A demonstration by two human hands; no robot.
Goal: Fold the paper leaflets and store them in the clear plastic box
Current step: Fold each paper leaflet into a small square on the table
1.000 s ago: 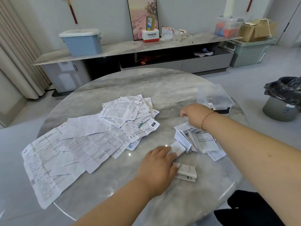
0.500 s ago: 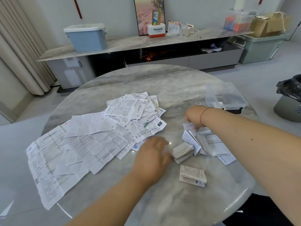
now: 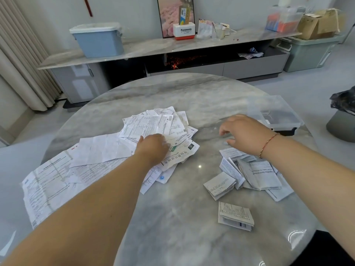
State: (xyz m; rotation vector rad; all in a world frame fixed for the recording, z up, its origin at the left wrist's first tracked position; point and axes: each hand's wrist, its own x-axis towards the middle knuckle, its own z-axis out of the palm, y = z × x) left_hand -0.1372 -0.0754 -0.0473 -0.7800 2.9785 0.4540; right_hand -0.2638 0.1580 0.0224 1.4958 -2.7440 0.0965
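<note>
A: How do the hands sit?

B: The left hand [image 3: 153,148] is stretched forward with the arm nearly straight, palm down on the pile of unfolded leaflets [image 3: 107,156]. Its fingers lie on the sheets at the pile's near right corner; whether they are pinching one or just resting flat I cannot tell, as the back of the hand hides them. The right hand [image 3: 244,134] hovers above the round marble table [image 3: 184,217], fingers loosely spread and curved downward, holding nothing. A thin red bracelet [image 3: 268,144] circles its wrist.

A: And the task's things?

B: The clear plastic box [image 3: 276,114] stands just beyond the right hand, near the table's far right edge. The folded leaflets [image 3: 255,173] lie in a heap beneath the right forearm. One folded leaflet [image 3: 220,185] rests at the heap's near left, and another folded packet [image 3: 235,215] lies apart, closer to the person.

A: What changed from before?

B: Half a second ago the left hand was beside the folded heap; it has since crossed left onto the unfolded pile. The right hand has lifted off the heap and opened.
</note>
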